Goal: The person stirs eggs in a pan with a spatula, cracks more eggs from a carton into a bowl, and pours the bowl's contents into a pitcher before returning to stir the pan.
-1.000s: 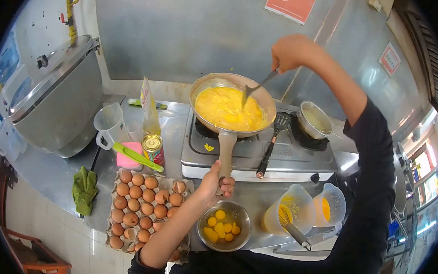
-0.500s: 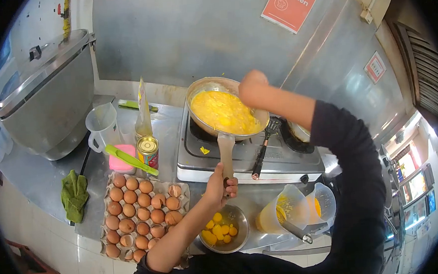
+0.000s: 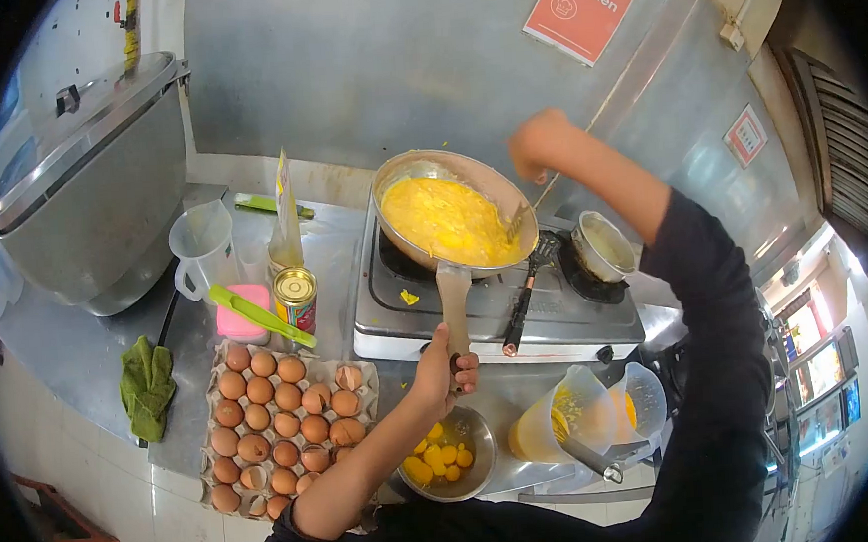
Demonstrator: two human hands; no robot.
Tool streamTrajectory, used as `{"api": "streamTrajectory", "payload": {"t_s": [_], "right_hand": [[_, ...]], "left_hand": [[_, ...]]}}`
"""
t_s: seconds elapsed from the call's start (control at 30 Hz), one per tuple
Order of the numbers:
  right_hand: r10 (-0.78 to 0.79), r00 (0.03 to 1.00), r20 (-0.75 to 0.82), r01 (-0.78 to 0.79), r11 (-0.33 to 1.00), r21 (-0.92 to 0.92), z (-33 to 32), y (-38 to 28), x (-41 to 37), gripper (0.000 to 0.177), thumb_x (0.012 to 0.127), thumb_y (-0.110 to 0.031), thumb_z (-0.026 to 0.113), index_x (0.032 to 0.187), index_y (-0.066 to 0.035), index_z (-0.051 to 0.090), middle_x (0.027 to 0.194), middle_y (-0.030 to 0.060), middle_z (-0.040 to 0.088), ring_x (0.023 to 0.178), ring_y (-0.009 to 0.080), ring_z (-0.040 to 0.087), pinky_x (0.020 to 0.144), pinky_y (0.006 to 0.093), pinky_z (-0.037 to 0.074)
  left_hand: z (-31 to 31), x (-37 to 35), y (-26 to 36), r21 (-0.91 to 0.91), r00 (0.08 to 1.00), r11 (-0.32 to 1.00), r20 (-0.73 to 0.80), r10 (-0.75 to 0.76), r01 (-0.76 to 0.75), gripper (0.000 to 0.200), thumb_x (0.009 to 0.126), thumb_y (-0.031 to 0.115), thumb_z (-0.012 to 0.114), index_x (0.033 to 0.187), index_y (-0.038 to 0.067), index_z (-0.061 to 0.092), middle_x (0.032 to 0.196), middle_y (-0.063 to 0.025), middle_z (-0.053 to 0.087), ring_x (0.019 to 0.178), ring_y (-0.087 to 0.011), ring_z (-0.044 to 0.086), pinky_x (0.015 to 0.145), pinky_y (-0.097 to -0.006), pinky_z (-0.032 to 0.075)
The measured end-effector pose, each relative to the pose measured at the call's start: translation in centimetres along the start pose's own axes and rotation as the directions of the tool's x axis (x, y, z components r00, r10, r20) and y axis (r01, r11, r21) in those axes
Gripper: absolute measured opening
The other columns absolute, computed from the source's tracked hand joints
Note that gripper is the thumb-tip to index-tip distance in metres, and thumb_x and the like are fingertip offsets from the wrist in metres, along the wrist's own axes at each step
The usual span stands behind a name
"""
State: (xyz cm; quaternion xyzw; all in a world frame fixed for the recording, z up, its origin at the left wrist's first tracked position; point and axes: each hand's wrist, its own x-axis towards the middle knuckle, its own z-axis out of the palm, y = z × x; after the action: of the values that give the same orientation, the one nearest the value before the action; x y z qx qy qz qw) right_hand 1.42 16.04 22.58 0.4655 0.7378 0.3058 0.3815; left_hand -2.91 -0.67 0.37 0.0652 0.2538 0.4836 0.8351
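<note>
My left hand [image 3: 447, 372] is wrapped round the handle [image 3: 454, 305] of a frying pan [image 3: 520, 248] on the stove. Yellow, partly set egg [image 3: 441, 216] covers much of the pan's bottom. Raised above the pan's right side, my right hand [image 3: 544, 145] is closed on a thin utensil, whose slotted metal end [image 3: 519, 223] rests at the pan's inner right edge; most of its handle is hard to make out. Below my left hand, a steel bowl [image 3: 485, 450] holds several yolks.
An egg tray [image 3: 209, 439], pink container [image 3: 242, 327], can [image 3: 296, 297] and clear jug [image 3: 204, 245] stand left. Right of the pan are a black spatula [image 3: 521, 310] and small pot [image 3: 606, 248]. Two jugs [image 3: 581, 401] [image 3: 644, 397] stand in front; a whisk handle [image 3: 593, 460] sticks out.
My right hand has moved up and to the right, away from the pan, uncovering its right rim and the small pot. My left hand still grips the handle.
</note>
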Motion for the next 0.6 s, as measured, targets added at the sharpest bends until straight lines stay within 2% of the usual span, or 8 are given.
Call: {"api": "streamTrajectory", "payload": {"t_s": [0.07,0.2,0.27,0.37,0.47,0.6], "right_hand": [[0.065,0.988,0.14,-0.066,0.998,-0.002,-0.1,0.7,-0.6,0.021,0.068,-0.018,0.06,0.089,-0.015,0.064,0.092,0.0039,0.061,0.085,0.0179,0.058,0.073,0.0336,0.044],[0.041,0.995,0.093,-0.043,0.999,0.015,1.9,2.2,0.5,0.027,0.062,-0.024,0.064,0.084,-0.009,0.064,0.083,0.0075,0.062,0.077,0.0219,0.06,0.064,0.0339,0.046],[0.032,0.983,0.183,-0.041,0.998,0.05,0.3,2.7,-1.0,0.027,0.063,-0.026,0.064,0.081,-0.007,0.064,0.077,0.0086,0.062,0.069,0.0225,0.059,0.06,0.0345,0.046],[-0.004,0.97,0.245,-0.025,0.993,0.116,2.3,3.1,0.4,0.03,0.063,-0.029,0.064,0.078,-0.003,0.063,0.073,0.01,0.062,0.064,0.0231,0.059,0.057,0.0358,0.046],[-0.025,0.988,0.149,0.005,0.991,0.137,2.8,4.9,1.5,0.032,0.063,-0.031,0.064,0.077,-0.002,0.063,0.074,0.0116,0.061,0.064,0.0239,0.059,0.058,0.0365,0.046],[0.025,0.989,0.148,-0.043,0.992,0.121,1.4,7.0,0.1,0.033,0.063,-0.032,0.064,0.077,-0.002,0.063,0.074,0.0122,0.061,0.066,0.0245,0.058,0.06,0.0371,0.046]], "left_hand": [[-0.1,0.2,-0.1,-0.006,1.0,1.0,0.015,-0.003,0.004,0.036,0.088,0.045,0.024,0.096,0.012,0.034,0.053,0.0045,0.03,0.04,-0.0063,0.029,0.04,-0.0222,0.03],[-0.1,0.3,0.0,0.004,1.0,1.0,0.018,0.001,-0.001,0.036,0.087,0.046,0.024,0.095,0.012,0.033,0.053,0.0047,0.029,0.04,-0.0064,0.029,0.04,-0.0222,0.03],[-0.4,0.3,-0.2,-0.025,0.999,1.0,0.045,-0.01,0.011,0.036,0.087,0.046,0.025,0.093,0.012,0.033,0.053,0.0048,0.03,0.04,-0.0066,0.029,0.04,-0.0222,0.029],[-0.4,0.4,-0.3,-0.018,1.0,1.0,0.02,-0.006,0.007,0.036,0.087,0.047,0.025,0.09,0.012,0.033,0.053,0.0049,0.03,0.04,-0.0066,0.028,0.039,-0.0222,0.029],[-0.2,0.2,0.0,-0.003,0.999,1.0,0.026,-0.029,0.029,0.036,0.086,0.047,0.026,0.09,0.013,0.033,0.053,0.0049,0.03,0.039,-0.0066,0.028,0.039,-0.0223,0.029],[0.0,0.2,0.0,-0.001,0.999,0.999,0.019,-0.044,0.044,0.036,0.086,0.048,0.027,0.088,0.013,0.034,0.053,0.005,0.029,0.04,-0.0066,0.028,0.039,-0.0224,0.028]]}}
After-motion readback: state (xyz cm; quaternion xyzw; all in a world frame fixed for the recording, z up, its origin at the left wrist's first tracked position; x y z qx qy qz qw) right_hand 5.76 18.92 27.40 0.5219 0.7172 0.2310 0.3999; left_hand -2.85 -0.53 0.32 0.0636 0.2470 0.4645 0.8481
